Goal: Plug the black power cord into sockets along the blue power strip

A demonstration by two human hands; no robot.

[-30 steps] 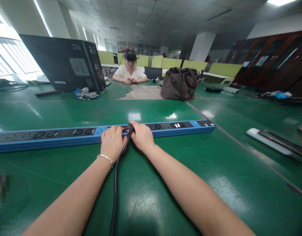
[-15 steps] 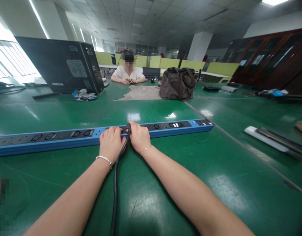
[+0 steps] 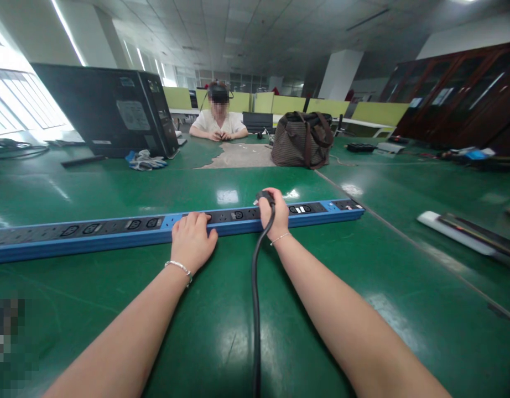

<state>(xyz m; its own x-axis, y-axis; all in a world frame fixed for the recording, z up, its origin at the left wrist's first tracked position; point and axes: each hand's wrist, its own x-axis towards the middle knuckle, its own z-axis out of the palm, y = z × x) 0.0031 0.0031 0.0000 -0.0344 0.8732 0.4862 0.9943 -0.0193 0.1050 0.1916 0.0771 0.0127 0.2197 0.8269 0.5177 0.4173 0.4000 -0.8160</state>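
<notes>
A long blue power strip (image 3: 234, 227) with black sockets lies across the green table. My left hand (image 3: 192, 235) grips it near the middle, fingers over the top face and thumb by the front edge. My right hand (image 3: 277, 213) is closed around a black power plug (image 3: 265, 195), held just above the strip to the right of my left hand. The plug's prongs are hard to make out. From it a thick black cable (image 3: 255, 309) hangs down toward me and runs out of the bottom of the view.
Across the table (image 3: 222, 337) sits a person (image 3: 218, 122) wearing a headset. A black computer case (image 3: 109, 110) and gloves (image 3: 146, 161) stand at the back left. A brown bag (image 3: 301, 141) is at the back centre, and a white bar-shaped item (image 3: 454, 233) lies at right.
My right hand has lifted the plug off the strip and carried it to the right, with the cable following. My left hand stays on the strip.
</notes>
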